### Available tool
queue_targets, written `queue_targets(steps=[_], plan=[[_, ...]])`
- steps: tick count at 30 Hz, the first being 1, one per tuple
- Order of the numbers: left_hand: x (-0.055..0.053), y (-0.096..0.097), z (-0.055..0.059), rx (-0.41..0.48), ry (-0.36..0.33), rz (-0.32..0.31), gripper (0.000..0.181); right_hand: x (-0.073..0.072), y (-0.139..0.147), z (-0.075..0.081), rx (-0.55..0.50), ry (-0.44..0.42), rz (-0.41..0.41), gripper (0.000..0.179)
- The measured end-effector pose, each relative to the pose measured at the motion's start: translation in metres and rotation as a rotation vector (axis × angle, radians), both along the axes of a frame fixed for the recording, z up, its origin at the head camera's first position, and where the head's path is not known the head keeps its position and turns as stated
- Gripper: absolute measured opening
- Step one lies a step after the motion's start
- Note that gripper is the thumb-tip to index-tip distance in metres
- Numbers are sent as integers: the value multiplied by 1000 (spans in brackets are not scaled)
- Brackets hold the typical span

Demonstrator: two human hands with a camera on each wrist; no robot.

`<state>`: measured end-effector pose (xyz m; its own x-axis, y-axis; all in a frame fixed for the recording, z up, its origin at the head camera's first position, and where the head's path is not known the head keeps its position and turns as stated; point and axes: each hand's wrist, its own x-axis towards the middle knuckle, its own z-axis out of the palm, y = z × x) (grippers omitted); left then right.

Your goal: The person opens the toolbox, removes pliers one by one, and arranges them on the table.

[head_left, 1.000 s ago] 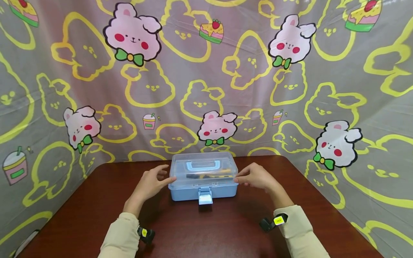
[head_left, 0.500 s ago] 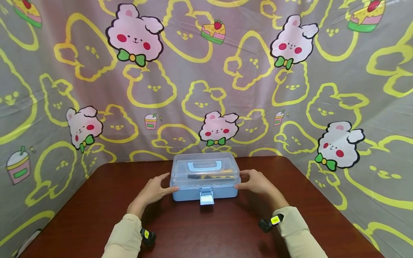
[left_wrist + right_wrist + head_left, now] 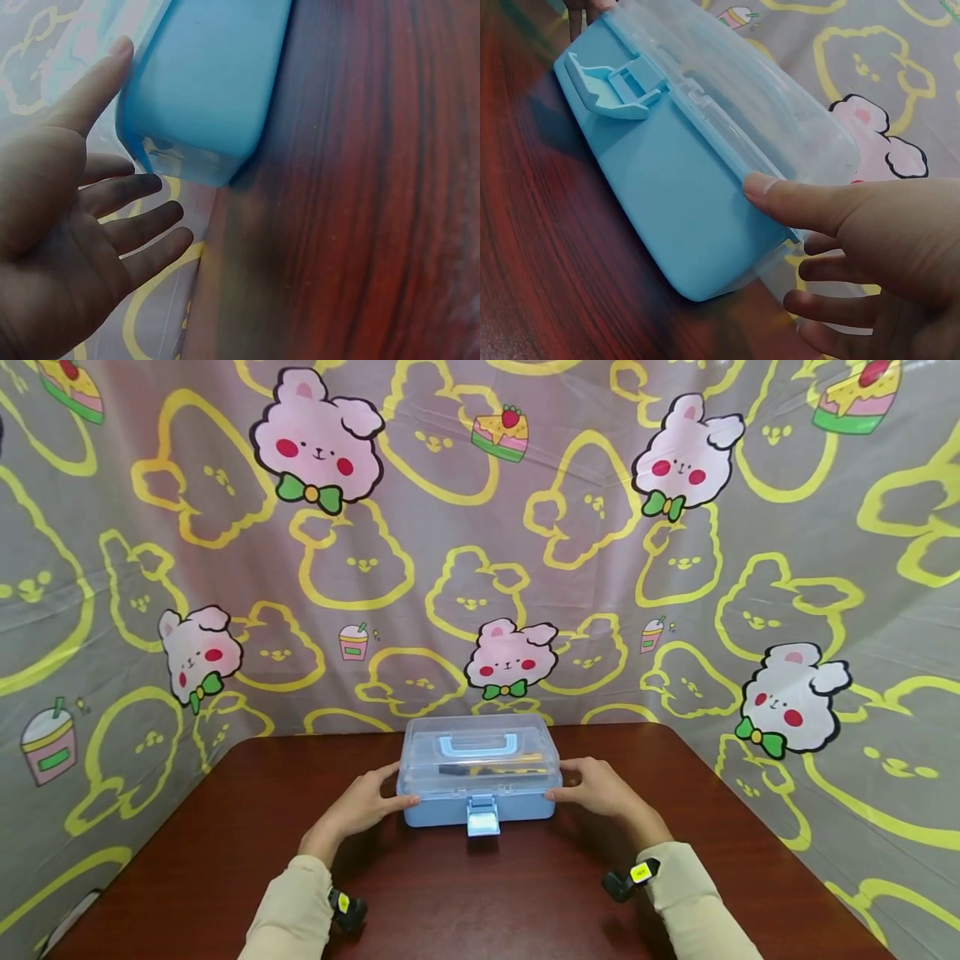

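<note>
A light blue plastic toolbox (image 3: 442,812) with a clear lid (image 3: 480,727) stands at the back of the table. Its front latch (image 3: 483,818) hangs unfastened. Inside, something dark and yellow (image 3: 491,769) shows through the lid. My left hand (image 3: 358,806) is at the left end, thumb on the front rim; the left wrist view shows its other fingers (image 3: 142,225) fairly straight and spread beside the box. My right hand (image 3: 600,789) mirrors it at the right end. Its thumb (image 3: 769,187) touches just below the lid edge, with the other fingers (image 3: 832,304) loosely bent beside the end wall.
The dark reddish-brown wooden table (image 3: 480,893) extends in front of the box. A grey curtain (image 3: 420,577) with cartoon rabbits hangs close behind and on both sides. Black wrist cameras (image 3: 348,910) sit at both sleeve cuffs.
Both hands have shifted lower on the toolbox, their thumbs moving from the lid's edge to the front rim. The toolbox has stayed in place, and its lid is down throughout.
</note>
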<state>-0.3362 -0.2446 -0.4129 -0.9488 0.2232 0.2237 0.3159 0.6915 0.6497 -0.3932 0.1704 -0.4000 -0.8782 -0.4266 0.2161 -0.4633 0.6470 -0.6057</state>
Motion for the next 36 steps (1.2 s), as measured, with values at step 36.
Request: queue_targets(steps=[36], plan=[[-8,4,-2,195,133,-25,77,-8,-9,-19,-287,221,-44,60]])
